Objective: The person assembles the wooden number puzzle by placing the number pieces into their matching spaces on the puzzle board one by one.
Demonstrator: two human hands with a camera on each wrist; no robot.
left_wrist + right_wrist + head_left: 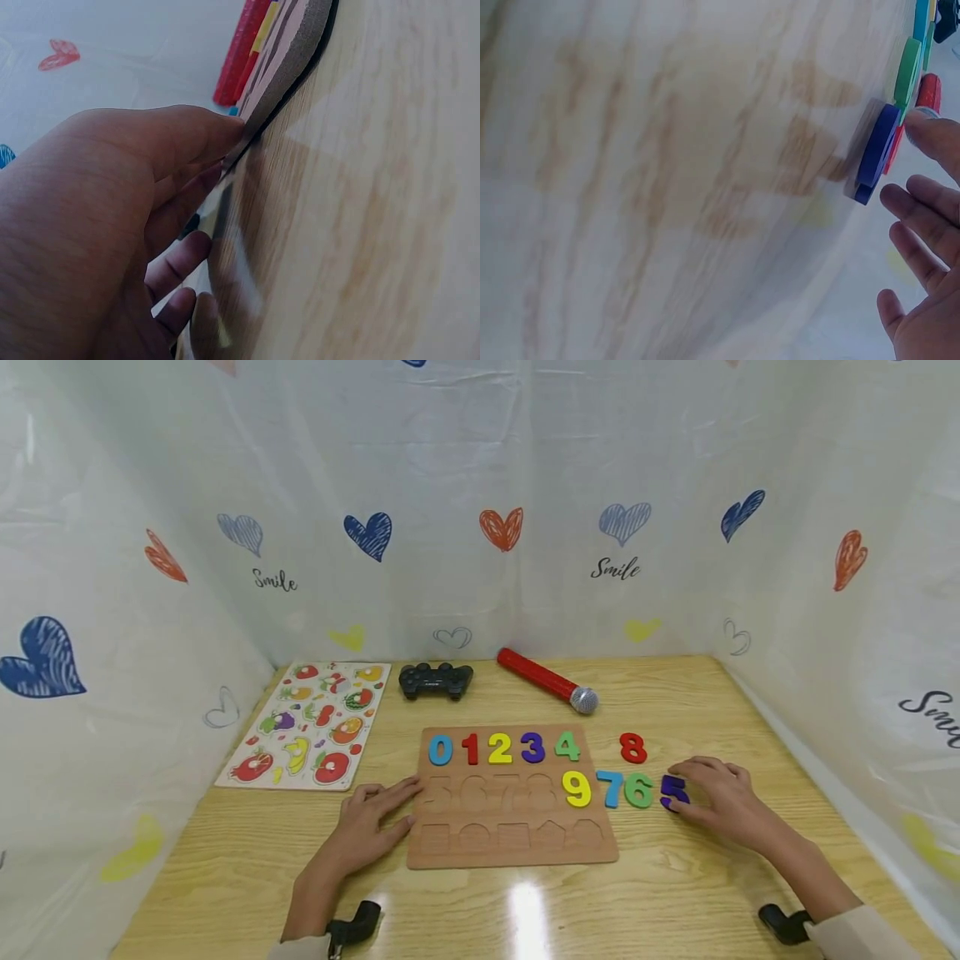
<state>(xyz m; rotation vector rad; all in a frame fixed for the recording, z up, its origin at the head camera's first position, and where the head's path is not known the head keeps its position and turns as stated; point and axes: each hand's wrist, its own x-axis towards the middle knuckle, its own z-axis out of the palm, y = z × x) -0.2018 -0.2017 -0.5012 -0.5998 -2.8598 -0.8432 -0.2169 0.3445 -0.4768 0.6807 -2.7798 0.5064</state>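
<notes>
A wooden number board (pixel 517 859) lies on the table. Blue 0 (pixel 432 750), red 1 (pixel 471 750), yellow 2 (pixel 495 750), purple 3 (pixel 537 748) and green 4 (pixel 567 747) fill its top row; yellow 9 (pixel 586 790) sits at the middle row's right end. My left hand (pixel 367 827) touches the board's left edge with extended fingertips. Right of the board are blue 7 (pixel 613 789), green 6 (pixel 631 791), red 8 (pixel 633 748) and purple 5 (pixel 878 144). My right hand (pixel 727 802) hovers around the 5, thumb and forefinger loosely spread beside it.
Behind the board lie a black game controller (pixel 435 680) and a red microphone (pixel 540 677) with a silver head. A fruit puzzle board (pixel 307 718) lies at the back left. Printed white sheeting (pixel 450 585) encloses the table (pixel 450 910) at back and sides.
</notes>
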